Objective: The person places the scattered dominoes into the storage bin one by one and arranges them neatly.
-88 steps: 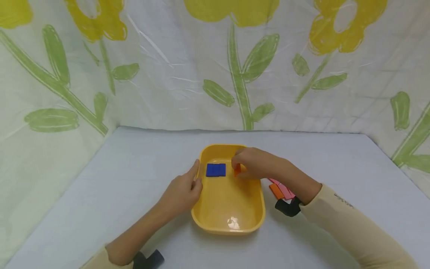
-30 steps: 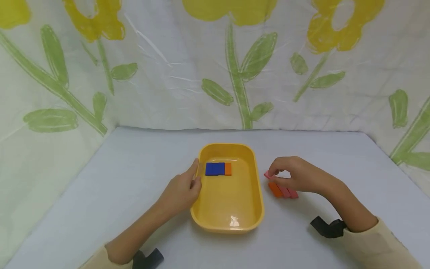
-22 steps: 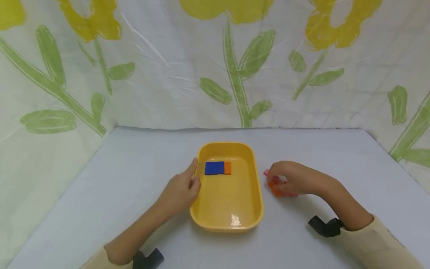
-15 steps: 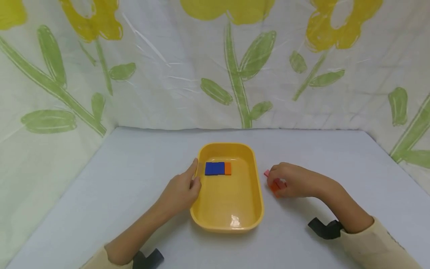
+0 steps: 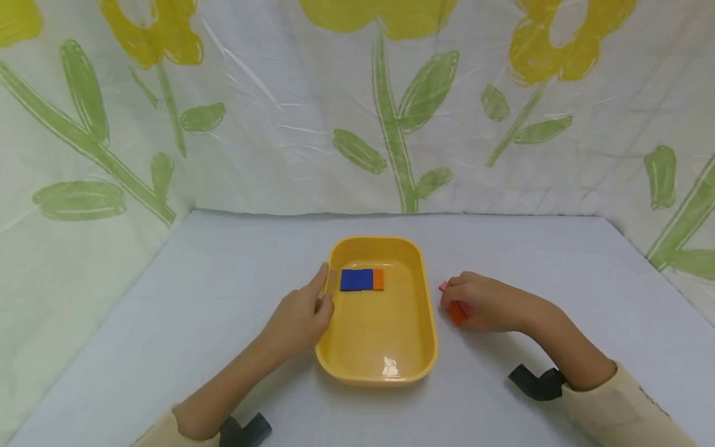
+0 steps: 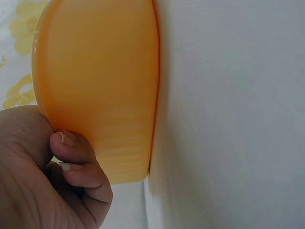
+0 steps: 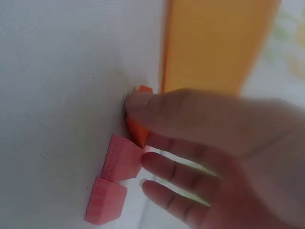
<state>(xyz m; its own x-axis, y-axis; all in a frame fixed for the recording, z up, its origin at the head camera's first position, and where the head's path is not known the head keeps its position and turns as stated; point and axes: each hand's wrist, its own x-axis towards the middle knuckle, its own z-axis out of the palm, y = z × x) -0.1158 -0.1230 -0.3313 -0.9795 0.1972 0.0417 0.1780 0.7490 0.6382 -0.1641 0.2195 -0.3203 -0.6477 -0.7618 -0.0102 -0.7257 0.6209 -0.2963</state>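
My left hand [image 5: 298, 316] grips the left rim of a yellow plastic tray [image 5: 377, 341]; in the left wrist view its fingers curl at the tray's outer wall. Inside the tray, blue blocks [image 5: 356, 280] lie side by side, with an orange block [image 5: 378, 279] against their right end. To the right of the tray, my right hand [image 5: 491, 304] pinches another orange block [image 7: 138, 129] between thumb and finger, low at the table. Beside it in the right wrist view are pink blocks [image 7: 119, 160], mostly hidden under the hand in the head view.
A pink block's corner [image 5: 443, 286] pokes out beyond the right fingertips. The white table [image 5: 223, 261] runs back to a hanging sheet [image 5: 268, 161] printed with yellow flowers. Dark wrist-worn pieces [image 5: 537, 382] show at both sleeves.
An orange block that my right hand held inside the tray now lies beside the blue blocks. That hand has moved right to the loose blocks and closed on another orange one. My left hand stays put.
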